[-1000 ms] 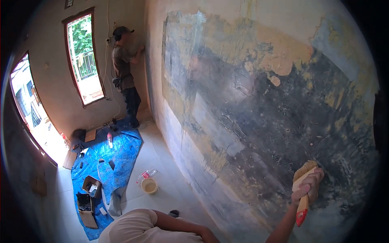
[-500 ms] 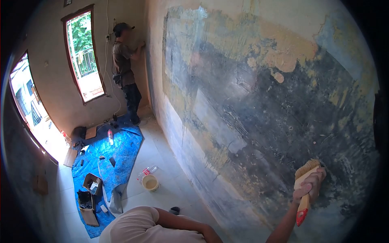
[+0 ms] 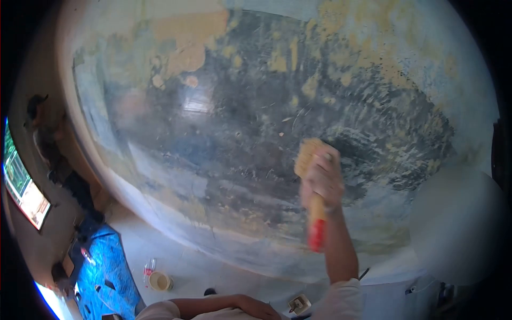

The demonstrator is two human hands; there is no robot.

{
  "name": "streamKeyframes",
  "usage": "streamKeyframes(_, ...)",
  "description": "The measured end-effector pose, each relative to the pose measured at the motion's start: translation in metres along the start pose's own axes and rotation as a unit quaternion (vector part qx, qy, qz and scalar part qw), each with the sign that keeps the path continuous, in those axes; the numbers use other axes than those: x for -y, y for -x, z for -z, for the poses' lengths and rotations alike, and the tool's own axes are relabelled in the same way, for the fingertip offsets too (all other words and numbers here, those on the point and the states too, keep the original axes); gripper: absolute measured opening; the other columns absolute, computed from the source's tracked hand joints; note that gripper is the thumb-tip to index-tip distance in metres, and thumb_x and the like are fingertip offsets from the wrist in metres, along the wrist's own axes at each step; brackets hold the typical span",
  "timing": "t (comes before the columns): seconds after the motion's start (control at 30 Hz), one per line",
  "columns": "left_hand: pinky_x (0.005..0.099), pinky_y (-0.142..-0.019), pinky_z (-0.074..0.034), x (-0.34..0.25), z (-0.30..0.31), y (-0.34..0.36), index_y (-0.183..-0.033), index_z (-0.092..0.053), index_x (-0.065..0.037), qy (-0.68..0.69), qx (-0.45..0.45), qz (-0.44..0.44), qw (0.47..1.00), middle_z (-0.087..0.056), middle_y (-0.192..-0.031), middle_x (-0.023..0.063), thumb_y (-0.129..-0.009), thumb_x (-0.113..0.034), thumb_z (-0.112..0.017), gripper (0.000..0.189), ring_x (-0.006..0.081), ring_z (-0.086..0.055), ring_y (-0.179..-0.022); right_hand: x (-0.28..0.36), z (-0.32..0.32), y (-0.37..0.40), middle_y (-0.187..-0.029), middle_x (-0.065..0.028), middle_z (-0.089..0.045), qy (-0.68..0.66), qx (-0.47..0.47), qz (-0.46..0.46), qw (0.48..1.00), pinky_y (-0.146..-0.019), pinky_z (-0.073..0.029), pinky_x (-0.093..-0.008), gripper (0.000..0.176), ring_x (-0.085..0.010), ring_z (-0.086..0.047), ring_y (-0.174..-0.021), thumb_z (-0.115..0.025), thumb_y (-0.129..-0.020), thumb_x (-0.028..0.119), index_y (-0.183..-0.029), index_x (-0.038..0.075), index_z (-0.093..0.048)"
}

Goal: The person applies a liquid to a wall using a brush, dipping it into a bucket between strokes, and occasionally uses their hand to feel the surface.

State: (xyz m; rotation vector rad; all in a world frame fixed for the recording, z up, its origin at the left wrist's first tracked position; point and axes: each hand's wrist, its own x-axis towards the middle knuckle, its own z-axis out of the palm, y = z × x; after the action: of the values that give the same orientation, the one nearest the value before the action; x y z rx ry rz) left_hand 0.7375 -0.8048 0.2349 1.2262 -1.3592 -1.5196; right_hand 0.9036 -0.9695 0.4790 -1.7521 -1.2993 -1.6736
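A wide brush (image 3: 317,218) with pale bristles and a red-tipped wooden handle is in my right hand (image 3: 323,178), whose fingers wrap round it near the bristles. The bristles are against or very near the dark, patchy wall (image 3: 240,122), which also has yellowish and pale areas. Some blur covers the hand and handle. My left arm is bent low across my body at the bottom of the view, and its hand is not clearly visible.
At the far left another person (image 3: 58,154) stands facing the wall. A blue tarp (image 3: 109,261) with items lies on the floor. Nearby are a bucket (image 3: 159,281) and a plastic bottle (image 3: 150,265). A small tray (image 3: 300,304) is at the bottom. A blurred pale shape (image 3: 458,224) fills the right side.
The view has turned to the right, so the other person and tarp appear farther left. My right hand, still round the brush, appears farther left and higher in view.
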Motion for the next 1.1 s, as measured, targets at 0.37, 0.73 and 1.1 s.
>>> streamKeyframes(0.37,0.0366,-0.095,-0.046,-0.06,0.053,0.086,-0.122,-0.057,-0.003,-0.217,-0.362,-0.157,0.893,-0.062,-0.12,0.0093,-0.096,-0.02,-0.058,0.031,0.0228,-0.059,-0.11,0.001,0.012,-0.01,-0.059,0.0023,-0.051,0.174,0.076,-0.028,0.981,-0.085,-0.041,-0.0433,0.031,-0.0178,-0.052,-0.065,-0.081,-0.075,0.019,-0.059,0.016,-0.054)
streamKeyframes(0.73,0.0409,-0.088,-0.04,-0.267,0.13,0.041,-0.081,-0.055,-0.008,-0.379,-0.605,-0.579,0.395,-0.059,-0.084,0.0045,-0.09,-0.036,-0.054,0.029,0.0206,-0.055,-0.082,-0.01,-0.004,-0.045,-0.066,-0.0009,-0.05,-0.096,-0.053,0.019,0.994,-0.079,-0.049,-0.0423,0.02,-0.021,-0.056,-0.075,-0.07,-0.071,0.012,-0.065,0.009,-0.052)
streamKeyframes(1.1,0.0347,-0.071,-0.038,-0.285,0.144,-0.192,-0.059,-0.046,-0.011,-0.455,-0.295,-0.555,0.631,-0.045,-0.059,0.0009,-0.067,-0.025,-0.059,0.02,0.0204,-0.045,-0.051,-0.033,0.252,0.078,-0.058,0.0003,-0.048,0.157,0.051,-0.054,0.985,-0.064,-0.04,-0.0382,0.019,-0.017,-0.044,-0.053,-0.066,-0.073,0.021,-0.063,0.011,-0.054)
